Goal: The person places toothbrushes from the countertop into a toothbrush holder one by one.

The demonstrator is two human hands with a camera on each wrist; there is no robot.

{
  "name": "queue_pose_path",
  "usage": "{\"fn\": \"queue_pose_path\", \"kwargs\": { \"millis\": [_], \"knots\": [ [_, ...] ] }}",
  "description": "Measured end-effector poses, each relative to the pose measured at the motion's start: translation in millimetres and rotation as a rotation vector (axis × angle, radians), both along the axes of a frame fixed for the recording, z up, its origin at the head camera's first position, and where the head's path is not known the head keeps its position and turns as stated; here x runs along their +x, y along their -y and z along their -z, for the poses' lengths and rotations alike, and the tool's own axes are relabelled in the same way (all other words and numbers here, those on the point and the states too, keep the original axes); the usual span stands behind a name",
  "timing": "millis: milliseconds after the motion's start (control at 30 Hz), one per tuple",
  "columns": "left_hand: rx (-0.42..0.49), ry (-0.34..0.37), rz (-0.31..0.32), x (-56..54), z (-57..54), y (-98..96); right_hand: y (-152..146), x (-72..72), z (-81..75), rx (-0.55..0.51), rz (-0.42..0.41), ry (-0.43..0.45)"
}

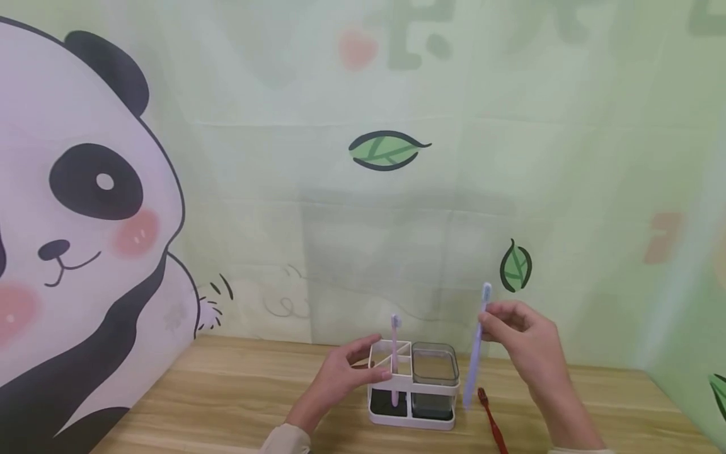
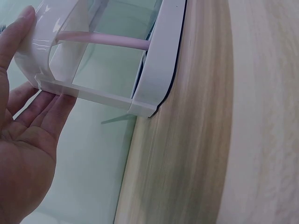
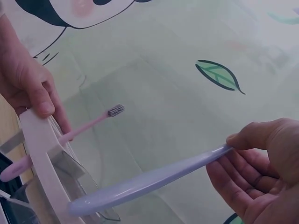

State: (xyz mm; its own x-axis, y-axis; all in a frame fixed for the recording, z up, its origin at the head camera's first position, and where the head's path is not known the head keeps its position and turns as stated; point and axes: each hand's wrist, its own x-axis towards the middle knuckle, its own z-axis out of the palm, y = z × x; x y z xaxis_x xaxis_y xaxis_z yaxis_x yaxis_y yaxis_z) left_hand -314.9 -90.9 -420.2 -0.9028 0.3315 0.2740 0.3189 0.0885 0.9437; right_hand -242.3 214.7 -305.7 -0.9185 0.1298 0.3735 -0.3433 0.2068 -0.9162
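Note:
A white toothbrush holder [image 1: 433, 389] stands on the table, with divided slots on its left and a clear cup [image 1: 435, 366] on its right. My left hand [image 1: 347, 369] grips the holder's left side, thumb in front and fingers behind. In one slot a pink toothbrush [image 1: 394, 347] stands upright, bristles up. My right hand [image 1: 524, 340] pinches a lavender toothbrush [image 1: 474, 366] just below its head, the handle hanging down right of the holder. In the right wrist view, the lavender toothbrush's handle end [image 3: 88, 205] overlaps the cup.
A red toothbrush [image 1: 492, 421] lies on the wooden table [image 1: 227, 391], right of the holder and below my right hand. Behind the table hangs a pale green cloth backdrop [image 1: 255, 157] printed with a panda and leaves.

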Motion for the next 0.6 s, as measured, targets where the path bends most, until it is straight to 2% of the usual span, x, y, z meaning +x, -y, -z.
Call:
{"fn": "queue_pose_path", "kwargs": {
  "millis": [233, 600],
  "knots": [
    [-0.002, 0.0, -0.002, 0.7, -0.3, 0.8, 12, 0.5, -0.2, -0.041, 0.04, 0.004],
    [-0.012, -0.009, -0.007, 1.8, -1.3, 0.8, 27, -0.5, 1.3, -0.061, 0.046, -0.016]
  ]
}}
